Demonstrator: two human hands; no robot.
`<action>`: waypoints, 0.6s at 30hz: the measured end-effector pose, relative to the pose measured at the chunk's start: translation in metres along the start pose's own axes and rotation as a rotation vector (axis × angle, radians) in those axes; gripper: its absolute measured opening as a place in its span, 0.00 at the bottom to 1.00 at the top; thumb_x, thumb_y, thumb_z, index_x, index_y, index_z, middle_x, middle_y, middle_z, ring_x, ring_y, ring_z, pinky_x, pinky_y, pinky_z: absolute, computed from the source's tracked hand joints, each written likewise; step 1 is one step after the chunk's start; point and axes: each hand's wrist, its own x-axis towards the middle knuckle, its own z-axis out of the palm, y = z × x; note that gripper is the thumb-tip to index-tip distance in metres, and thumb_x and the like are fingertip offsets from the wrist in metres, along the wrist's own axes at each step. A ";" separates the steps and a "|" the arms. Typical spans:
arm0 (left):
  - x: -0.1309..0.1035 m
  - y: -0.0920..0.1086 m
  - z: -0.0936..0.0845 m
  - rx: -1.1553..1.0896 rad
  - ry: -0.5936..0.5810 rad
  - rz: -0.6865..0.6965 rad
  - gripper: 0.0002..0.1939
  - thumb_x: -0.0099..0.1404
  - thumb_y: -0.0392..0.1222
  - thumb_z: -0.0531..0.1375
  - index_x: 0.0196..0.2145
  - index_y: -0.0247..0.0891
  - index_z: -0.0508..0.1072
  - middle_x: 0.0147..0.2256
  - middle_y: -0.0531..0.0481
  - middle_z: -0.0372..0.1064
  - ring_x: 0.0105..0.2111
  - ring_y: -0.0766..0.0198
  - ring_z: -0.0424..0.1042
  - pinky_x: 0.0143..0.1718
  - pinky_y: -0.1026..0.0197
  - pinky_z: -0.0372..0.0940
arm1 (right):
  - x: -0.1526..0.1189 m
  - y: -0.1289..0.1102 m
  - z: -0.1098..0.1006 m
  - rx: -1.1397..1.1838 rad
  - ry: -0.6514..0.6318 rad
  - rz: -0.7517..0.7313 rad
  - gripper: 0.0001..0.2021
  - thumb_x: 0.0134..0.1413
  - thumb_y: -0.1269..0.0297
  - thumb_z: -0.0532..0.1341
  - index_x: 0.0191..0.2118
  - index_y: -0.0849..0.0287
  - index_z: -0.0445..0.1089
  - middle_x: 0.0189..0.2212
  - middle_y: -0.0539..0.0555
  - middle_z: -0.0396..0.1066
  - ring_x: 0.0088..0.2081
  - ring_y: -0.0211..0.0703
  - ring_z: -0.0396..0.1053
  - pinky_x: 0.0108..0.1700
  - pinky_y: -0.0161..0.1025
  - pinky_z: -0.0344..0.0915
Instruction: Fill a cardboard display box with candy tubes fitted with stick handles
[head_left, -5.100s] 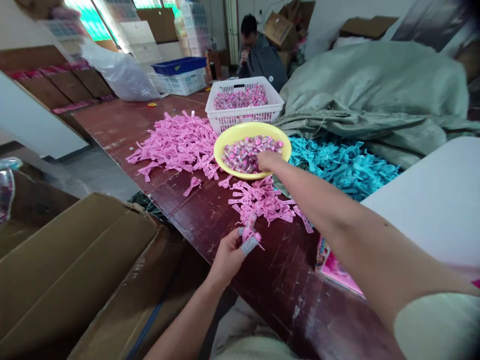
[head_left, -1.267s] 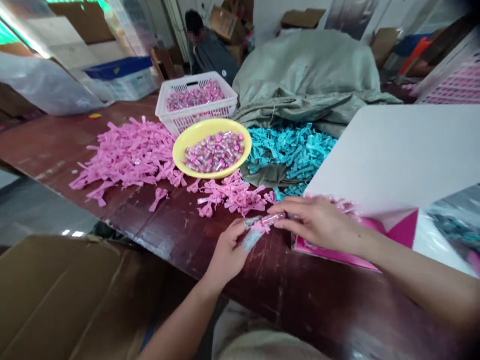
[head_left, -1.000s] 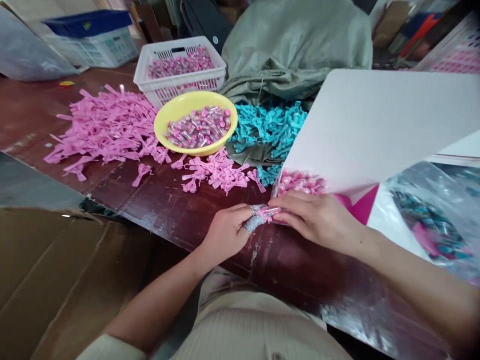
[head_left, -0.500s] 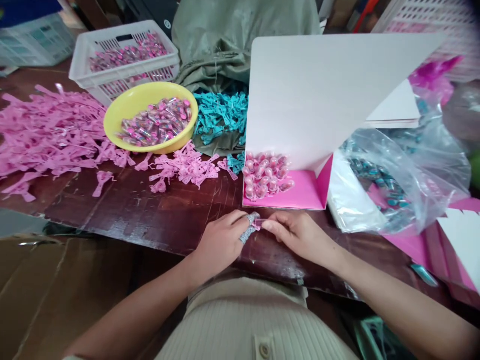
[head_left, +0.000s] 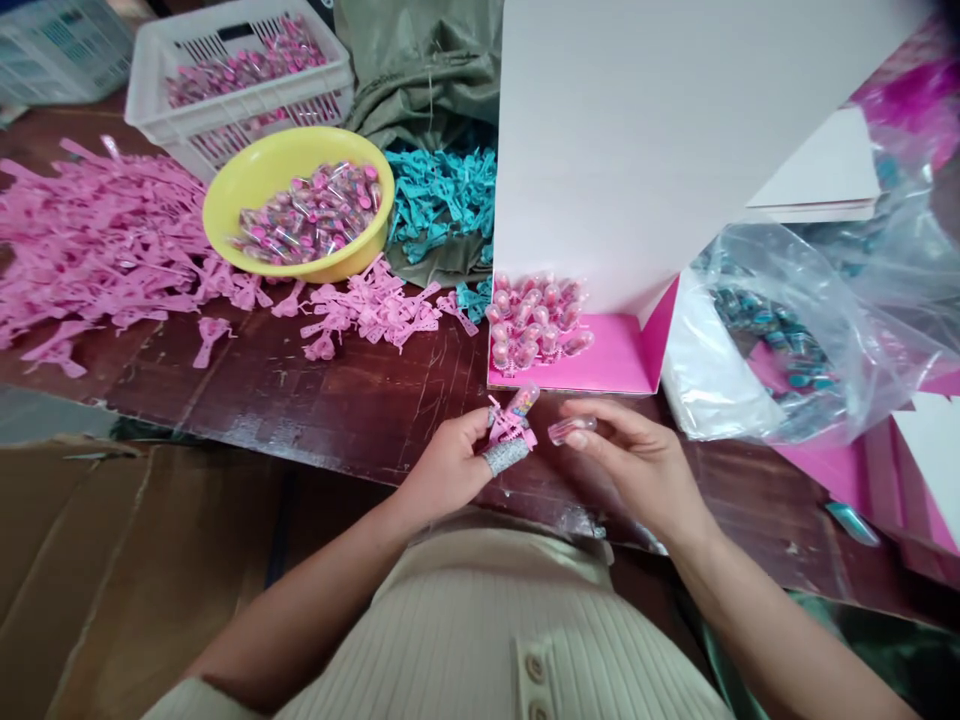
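Observation:
My left hand [head_left: 446, 470], with silvery tape on its thumb and a finger, pinches a pink plastic piece [head_left: 508, 428]. A clear capsule with coloured beads [head_left: 525, 400] sticks up from that piece. Between the thumb and fingers of my right hand [head_left: 645, 460] lies a small clear capsule [head_left: 571, 430] with something pink in it, slightly apart from the left hand's piece. Just beyond both hands stands an open pink box [head_left: 619, 352] with a tall white lid [head_left: 637, 150]. Several pink-and-clear capsule pieces [head_left: 536, 322] are grouped in the box's left part.
A yellow bowl [head_left: 217, 215] of clear capsules stands left, before a white basket [head_left: 142, 110] of similar ones. Pink plastic pieces [head_left: 97, 240] are heaped at far left, turquoise pieces [head_left: 439, 195] behind. Clear plastic bags [head_left: 780, 260] lie right on the dark table [head_left: 300, 410].
My hands have moved apart; the right has drawn back holding a clear capsule. The left has turned, showing the pink piece and beaded capsule upright. The view has tipped slightly downward.

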 end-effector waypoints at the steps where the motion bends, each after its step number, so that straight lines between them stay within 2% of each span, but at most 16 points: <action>1: 0.000 -0.001 0.000 -0.003 -0.010 0.003 0.13 0.65 0.47 0.66 0.42 0.35 0.77 0.40 0.49 0.75 0.40 0.62 0.71 0.45 0.62 0.63 | 0.000 0.002 0.003 0.035 -0.023 0.007 0.14 0.52 0.61 0.73 0.46 0.48 0.80 0.44 0.49 0.81 0.41 0.40 0.79 0.48 0.36 0.76; 5: -0.002 -0.001 -0.001 0.009 -0.039 0.033 0.11 0.66 0.42 0.64 0.44 0.36 0.78 0.42 0.49 0.76 0.43 0.60 0.72 0.48 0.61 0.64 | 0.000 0.005 0.007 0.081 -0.095 -0.009 0.13 0.52 0.63 0.73 0.44 0.50 0.79 0.44 0.50 0.81 0.41 0.39 0.80 0.47 0.35 0.76; 9: -0.003 0.001 -0.002 0.115 -0.043 0.072 0.11 0.67 0.42 0.63 0.44 0.36 0.78 0.39 0.51 0.76 0.40 0.61 0.73 0.43 0.63 0.64 | 0.000 0.004 0.008 -0.001 -0.128 -0.054 0.12 0.54 0.62 0.72 0.45 0.51 0.79 0.42 0.49 0.81 0.41 0.38 0.79 0.47 0.34 0.75; 12: -0.005 0.000 -0.001 0.202 -0.010 0.138 0.12 0.69 0.46 0.62 0.46 0.37 0.77 0.40 0.50 0.76 0.41 0.60 0.73 0.44 0.62 0.65 | -0.002 0.006 0.014 -0.045 -0.076 -0.055 0.12 0.54 0.60 0.72 0.44 0.53 0.78 0.40 0.50 0.81 0.40 0.39 0.79 0.46 0.35 0.75; 15: -0.006 -0.004 -0.001 0.388 0.057 0.259 0.11 0.71 0.45 0.59 0.45 0.37 0.75 0.42 0.46 0.76 0.42 0.59 0.74 0.46 0.61 0.66 | -0.006 0.011 0.025 0.021 0.031 0.057 0.14 0.55 0.54 0.71 0.43 0.56 0.76 0.37 0.52 0.80 0.36 0.40 0.78 0.43 0.37 0.75; 18: -0.006 -0.007 -0.004 0.578 0.031 0.319 0.09 0.72 0.42 0.57 0.40 0.36 0.76 0.38 0.46 0.75 0.38 0.60 0.74 0.42 0.61 0.65 | -0.008 0.016 0.029 0.093 0.001 0.183 0.16 0.62 0.49 0.65 0.38 0.59 0.73 0.28 0.52 0.77 0.29 0.39 0.74 0.38 0.37 0.75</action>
